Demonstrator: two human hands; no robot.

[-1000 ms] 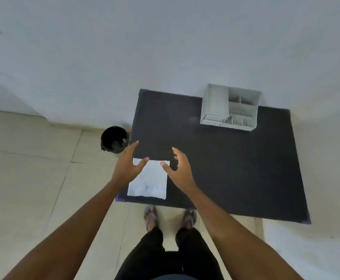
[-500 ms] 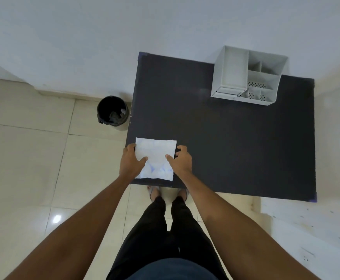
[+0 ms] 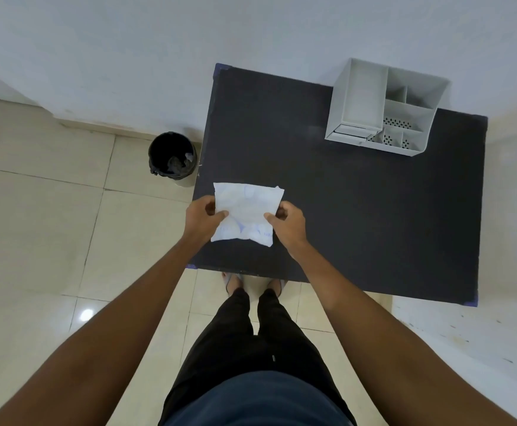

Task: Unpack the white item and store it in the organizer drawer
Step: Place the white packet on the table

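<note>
A flat white packet (image 3: 246,210) with faint blue print is held over the near left corner of the black table (image 3: 358,210). My left hand (image 3: 203,219) pinches its left edge and my right hand (image 3: 286,221) pinches its right edge, thumbs on top. The packet looks sealed, and its contents are hidden. A light grey desk organizer (image 3: 383,109) stands at the table's far right, with several open compartments and a small drawer (image 3: 350,132) low on its front left; I cannot tell for sure whether the drawer is open.
A black bin (image 3: 172,155) lined with a bag stands on the tiled floor, just left of the table. A white wall runs behind the table. My legs and feet are at the table's near edge.
Both hands closed on the packet's sides and lifted it off the table. The view has tilted down, so table and organizer sit higher in the frame.
</note>
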